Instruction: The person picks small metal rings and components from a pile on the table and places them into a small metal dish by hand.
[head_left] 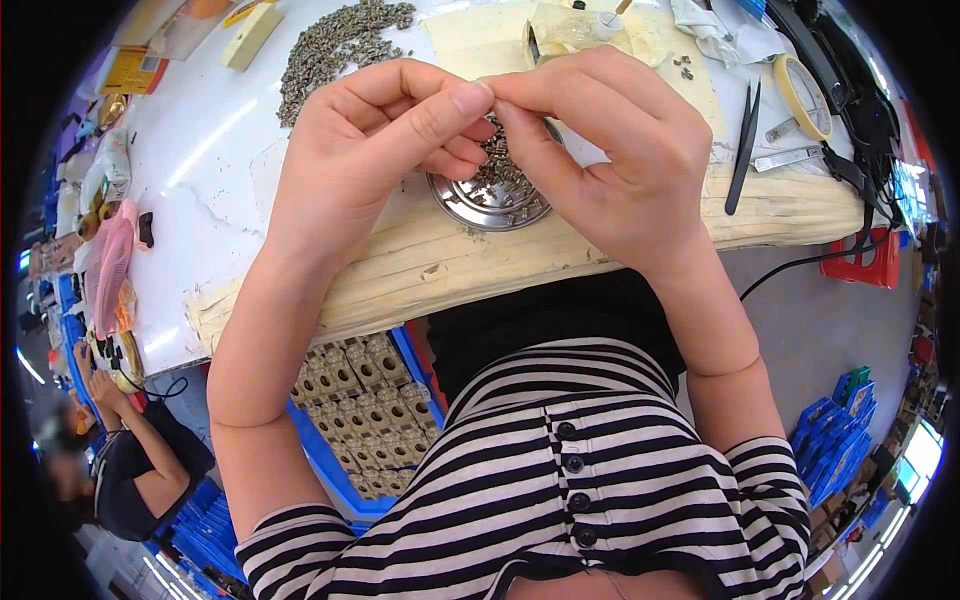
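Fingertips meeting above a dish of small metal parts

Small metal parts (500, 175) are lying in a shallow round metal dish (482, 216), with both hands covering much of its far side. Just above it, the left hand (350, 150) is closing thumb and forefinger in a pinch, its other fingers curling loosely; the right hand (625, 150) is pinching too, its tips touching the left's. Whether anything is sitting between them I cannot tell: the fingertips are hiding it.

Beyond the left hand, a heap of similar parts (335, 50) is spreading over the white tabletop (215, 190), partly blocked by that hand. Yellowish tape is covering the table's near edge (430, 280). To the right, black tweezers (743, 155) are lying near a tape roll (822, 110). Below, a blue crate (325, 465) is holding rows of beige blocks (375, 415), the striped shirt cutting them off. A co-worker (150, 460) is blurring into the left rim.
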